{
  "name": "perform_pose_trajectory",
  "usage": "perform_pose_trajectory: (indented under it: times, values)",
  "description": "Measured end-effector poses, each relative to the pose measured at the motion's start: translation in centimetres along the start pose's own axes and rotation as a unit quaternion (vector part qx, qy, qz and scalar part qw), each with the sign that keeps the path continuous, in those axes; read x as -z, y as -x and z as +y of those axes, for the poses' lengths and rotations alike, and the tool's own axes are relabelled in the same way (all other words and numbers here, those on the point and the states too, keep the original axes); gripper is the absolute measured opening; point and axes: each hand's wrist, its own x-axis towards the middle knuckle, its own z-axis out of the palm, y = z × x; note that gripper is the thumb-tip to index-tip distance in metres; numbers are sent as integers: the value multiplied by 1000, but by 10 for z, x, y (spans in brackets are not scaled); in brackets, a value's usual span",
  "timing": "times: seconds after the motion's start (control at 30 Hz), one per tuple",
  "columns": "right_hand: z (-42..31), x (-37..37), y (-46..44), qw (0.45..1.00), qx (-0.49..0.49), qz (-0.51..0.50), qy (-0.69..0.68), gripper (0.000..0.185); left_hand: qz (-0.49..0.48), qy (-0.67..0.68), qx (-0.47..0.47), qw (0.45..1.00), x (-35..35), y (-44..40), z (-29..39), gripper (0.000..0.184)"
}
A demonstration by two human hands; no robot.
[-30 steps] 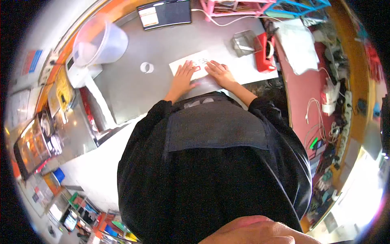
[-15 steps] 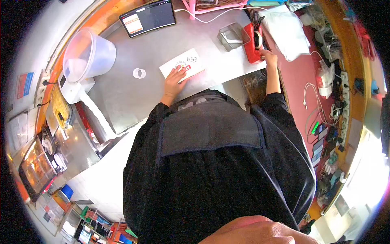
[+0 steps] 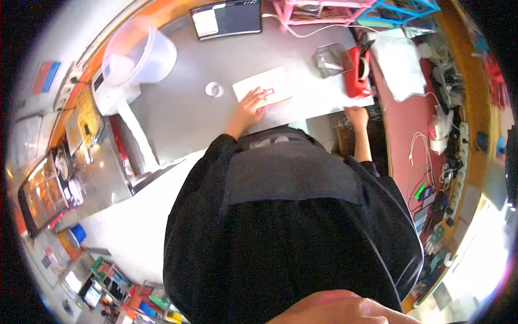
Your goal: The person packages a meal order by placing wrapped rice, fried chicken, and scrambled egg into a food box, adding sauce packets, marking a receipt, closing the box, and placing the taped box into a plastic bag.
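My left hand (image 3: pixel 250 112) lies with its fingers stretched over the near left part of a white printed food packet (image 3: pixel 278 81) on the metal counter; its print is blurred. Close to the counter's front edge, my right hand (image 3: pixel 357 116) is closed, a little below the red tape dispenser (image 3: pixel 357 81) and apart from it. Whatever is between its fingers, if anything, is too small to make out. A roll of tape (image 3: pixel 365 68) sits in the dispenser. To the left of the packet lies a small white ring (image 3: pixel 214 89).
A tablet (image 3: pixel 226 20) stands at the back. A clear bucket (image 3: pixel 162 56) rests on the left beside a white device with a paper strip (image 3: pixel 136 135). A wire-like container (image 3: pixel 330 60), pink rack (image 3: pixel 318 13) and white bags (image 3: pixel 396 65) are on the right.
My right hand has come away from the front of the tape dispenser, toward my body. My left hand stays on the packet. The whole view has shifted, with the counter items moving rightward.
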Motion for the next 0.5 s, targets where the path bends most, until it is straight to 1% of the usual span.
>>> perform_pose_trajectory:
  times: [0.03, 0.07, 0.1, 0.13, 0.17, 0.2, 0.23, 0.27, 0.3, 0.33, 0.37, 0.43, 0.47, 0.5]
  values:
    - [-19, -25, 7, 979, 61, -81, -176, 25, -8, -3, 15, 1000, 0, 11, 2, 20]
    - [-44, -53, 12, 917, 117, -154, -348, 20, -27, -1, -19, 999, -2, 12, -5, 25]
    - [-103, -40, 44, 908, 70, -225, -347, 15, -37, -4, -58, 998, -3, 7, -13, 30]
    - [-140, -45, 64, 892, 63, -240, -379, 14, -32, -12, -52, 998, -3, 6, -13, 30]
    - [-163, -56, 73, 891, 81, -257, -366, 14, -31, 11, -32, 999, -4, 7, -11, 34]
    - [-180, -64, 78, 892, 60, -270, -359, 15, -30, 33, -14, 999, -5, 7, -10, 38]
    - [-191, -72, 81, 895, 66, -257, -358, 16, 5, 55, 0, 998, -5, 7, -6, 44]
    - [-198, -77, 85, 898, 71, -244, -358, 16, 8, 50, 4, 999, -4, 8, -3, 44]
    - [-198, -88, 82, 897, 75, -249, -358, 16, -11, 62, 44, 997, 5, 3, 4, 45]
    - [-196, -102, 79, 905, 91, -222, -350, 16, -31, 75, 83, 993, 7, 4, 6, 45]
    - [-192, -115, 76, 913, 105, -195, -342, 16, -30, 73, 87, 993, 9, 3, 8, 45]
    - [-197, -108, 81, 910, 95, -197, -352, 16, -32, -23, -14, 999, 4, 6, -1, 43]
    - [-200, -104, 83, 907, 83, -195, -364, 16, -32, -23, -11, 999, 0, 7, -6, 43]
    - [-199, -105, 84, 907, 82, -198, -362, 16, -12, -29, -38, 999, -1, 6, -9, 41]
